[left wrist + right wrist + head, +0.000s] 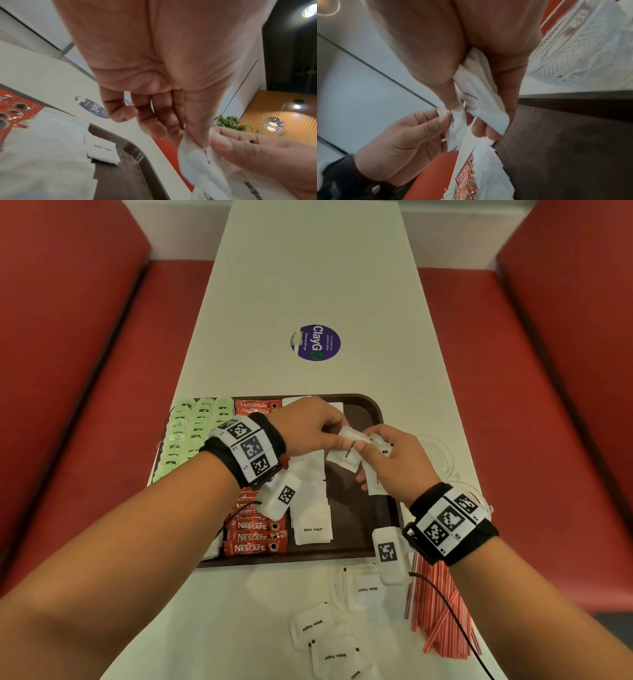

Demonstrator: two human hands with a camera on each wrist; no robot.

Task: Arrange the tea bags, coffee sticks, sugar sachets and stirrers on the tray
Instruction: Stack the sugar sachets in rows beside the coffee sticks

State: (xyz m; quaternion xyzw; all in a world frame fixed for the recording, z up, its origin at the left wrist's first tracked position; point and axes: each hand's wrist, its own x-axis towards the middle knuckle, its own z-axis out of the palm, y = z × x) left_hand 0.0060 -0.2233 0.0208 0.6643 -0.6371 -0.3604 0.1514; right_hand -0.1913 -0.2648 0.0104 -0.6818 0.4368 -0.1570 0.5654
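Note:
A dark brown tray [373, 409] holds green tea bags [186, 433] at its left, red coffee sticks [255, 537] beside them, and a column of white sugar sachets [312, 525]. Above the tray's bare right part, my left hand [318, 429] pinches one sugar sachet [354, 436] by its end. My right hand [394, 460] grips a bunch of sugar sachets [376, 477] and its thumb touches that same sachet [193, 159]. In the right wrist view the bunch of sachets [481, 94] sits between thumb and fingers. Red-striped stirrers [442, 611] lie on the table at the near right.
Loose sugar sachets [329, 642] lie on the white table [308, 285] in front of the tray. Clear plastic lids [438, 453] sit right of the tray. A round purple sticker [317, 342] marks the table's middle. Red bench seats [85, 371] flank both sides.

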